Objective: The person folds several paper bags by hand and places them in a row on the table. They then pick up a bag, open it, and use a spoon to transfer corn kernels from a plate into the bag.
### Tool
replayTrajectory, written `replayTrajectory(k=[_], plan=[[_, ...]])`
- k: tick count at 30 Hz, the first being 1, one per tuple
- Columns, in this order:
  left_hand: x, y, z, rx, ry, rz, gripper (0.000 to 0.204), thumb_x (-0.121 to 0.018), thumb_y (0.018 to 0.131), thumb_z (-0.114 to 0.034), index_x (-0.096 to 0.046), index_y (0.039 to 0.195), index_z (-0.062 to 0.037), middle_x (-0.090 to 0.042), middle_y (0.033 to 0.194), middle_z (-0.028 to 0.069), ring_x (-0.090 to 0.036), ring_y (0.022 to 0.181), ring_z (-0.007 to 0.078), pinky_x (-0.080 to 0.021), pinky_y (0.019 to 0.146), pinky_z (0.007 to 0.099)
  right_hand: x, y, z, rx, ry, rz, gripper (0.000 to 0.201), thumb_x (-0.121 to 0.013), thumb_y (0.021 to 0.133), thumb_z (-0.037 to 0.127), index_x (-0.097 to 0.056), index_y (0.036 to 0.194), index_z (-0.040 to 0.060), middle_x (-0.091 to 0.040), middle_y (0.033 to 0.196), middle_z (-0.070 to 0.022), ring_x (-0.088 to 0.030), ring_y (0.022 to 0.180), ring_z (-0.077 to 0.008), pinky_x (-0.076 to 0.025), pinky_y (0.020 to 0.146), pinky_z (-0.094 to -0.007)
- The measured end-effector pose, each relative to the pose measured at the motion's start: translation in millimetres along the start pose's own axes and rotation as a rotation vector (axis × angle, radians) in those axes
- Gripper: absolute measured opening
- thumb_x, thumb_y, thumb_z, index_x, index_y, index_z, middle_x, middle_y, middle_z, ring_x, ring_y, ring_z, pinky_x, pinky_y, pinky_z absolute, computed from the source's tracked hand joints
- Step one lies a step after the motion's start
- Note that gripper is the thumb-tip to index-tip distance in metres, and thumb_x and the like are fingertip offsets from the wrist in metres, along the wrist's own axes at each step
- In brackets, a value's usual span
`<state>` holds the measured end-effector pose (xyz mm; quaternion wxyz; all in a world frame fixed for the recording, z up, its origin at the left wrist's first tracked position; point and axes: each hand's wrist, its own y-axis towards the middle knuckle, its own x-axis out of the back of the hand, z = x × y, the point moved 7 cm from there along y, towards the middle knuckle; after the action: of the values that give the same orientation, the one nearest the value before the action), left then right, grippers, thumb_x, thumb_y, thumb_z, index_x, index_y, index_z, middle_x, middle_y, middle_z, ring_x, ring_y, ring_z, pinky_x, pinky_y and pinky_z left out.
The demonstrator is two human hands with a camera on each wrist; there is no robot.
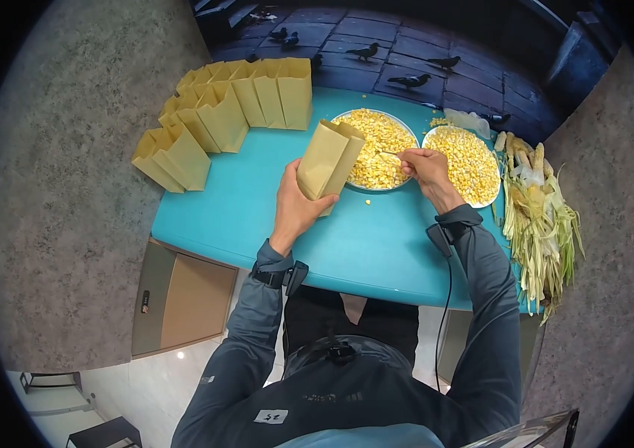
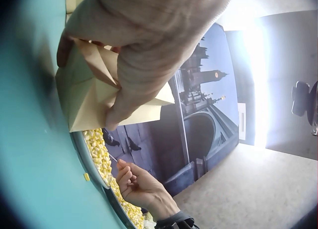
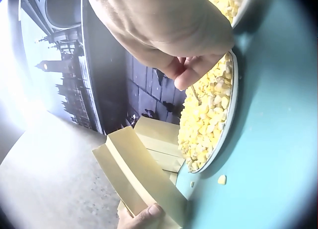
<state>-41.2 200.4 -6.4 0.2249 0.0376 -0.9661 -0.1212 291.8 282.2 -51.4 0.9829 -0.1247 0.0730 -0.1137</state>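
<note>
My left hand (image 1: 300, 203) grips an open brown paper bag (image 1: 326, 160) around its lower part, thumb on the near side. The bag leans to the right, its mouth beside the left plate of corn kernels (image 1: 376, 176). Between thumb and fingers, my right hand (image 1: 430, 173) pinches the thin metal handle of a utensil (image 3: 195, 95). The utensil's far end is down among the kernels and hidden, so I cannot tell its kind. In the left wrist view, the right hand (image 2: 140, 185) is over the kernels, close to the bag (image 2: 94, 107).
Several open paper bags (image 1: 220, 116) stand in rows at the back left of the teal table (image 1: 257, 168). A second plate of kernels (image 1: 473, 166) is right of the first. Corn husks and cobs (image 1: 537, 216) hang over the right edge. A loose kernel (image 3: 222, 179) lies near the plate.
</note>
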Motion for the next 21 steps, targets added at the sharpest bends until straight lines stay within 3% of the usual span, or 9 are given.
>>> replayTrajectory(k=[5, 8, 15, 17, 19, 21], plan=[[-5, 1, -3, -0.027, 0.006, 0.022, 0.098, -0.102, 0.068, -0.018, -0.048, 0.148, 0.0009, -0.063, 0.140, 0.0223, -0.064, 0.130, 0.0379, -0.053, 0.109, 0.0462, 5, -10, 19, 0.027, 0.049, 0.010, 0.016, -0.083, 0.090, -0.003, -0.075, 0.102, -0.0071, -0.076, 0.087, -0.0100, -0.071, 0.069, -0.0138, -0.062, 0.064, -0.0248], [-9, 2, -1, -0.025, 0.047, 0.025, 0.101, -0.103, 0.069, -0.021, -0.047, 0.150, -0.0002, -0.066, 0.140, 0.0198, -0.065, 0.130, 0.0332, -0.054, 0.110, 0.0433, 6, -23, 48, 0.099, 0.038, 0.019, 0.015, -0.084, 0.090, -0.001, -0.075, 0.102, -0.0061, -0.076, 0.086, -0.0088, -0.071, 0.069, -0.0127, -0.061, 0.064, -0.0235], [-23, 9, -6, -0.059, 0.054, 0.050, 0.103, -0.104, 0.068, -0.021, -0.046, 0.150, -0.0007, -0.065, 0.141, 0.0193, -0.065, 0.130, 0.0334, -0.054, 0.110, 0.0438, -9, -65, 123, 0.291, -0.081, 0.025, 0.014, -0.085, 0.091, 0.003, -0.076, 0.097, -0.0047, -0.075, 0.084, -0.0075, -0.070, 0.069, -0.0118, -0.058, 0.064, -0.0244], [-30, 11, -7, -0.073, 0.038, 0.069, 0.103, -0.104, 0.067, -0.022, -0.046, 0.150, -0.0005, -0.065, 0.141, 0.0195, -0.065, 0.130, 0.0336, -0.054, 0.110, 0.0439, -26, -81, 135, 0.456, -0.237, 0.143, 0.011, -0.084, 0.092, 0.005, -0.077, 0.095, -0.0032, -0.076, 0.084, -0.0059, -0.070, 0.071, -0.0109, -0.058, 0.064, -0.0245], [-33, 10, -11, -0.067, 0.020, 0.075, 0.103, -0.104, 0.067, -0.020, -0.047, 0.150, 0.0007, -0.064, 0.141, 0.0210, -0.064, 0.131, 0.0357, -0.053, 0.110, 0.0451, -33, -88, 126, 0.506, -0.310, 0.192, 0.006, -0.082, 0.091, 0.004, -0.078, 0.094, 0.0000, -0.076, 0.081, -0.0079, -0.072, 0.070, -0.0146, -0.056, 0.063, -0.0279], [-34, 8, -13, -0.059, 0.003, 0.074, 0.103, -0.103, 0.067, -0.019, -0.047, 0.150, 0.0019, -0.063, 0.140, 0.0224, -0.063, 0.131, 0.0378, -0.053, 0.110, 0.0463, -50, -120, 140, 1.089, -0.688, 0.182, 0.008, -0.080, 0.087, 0.001, -0.078, 0.095, 0.0021, -0.075, 0.081, -0.0120, -0.073, 0.070, -0.0227, -0.055, 0.062, -0.0333]])
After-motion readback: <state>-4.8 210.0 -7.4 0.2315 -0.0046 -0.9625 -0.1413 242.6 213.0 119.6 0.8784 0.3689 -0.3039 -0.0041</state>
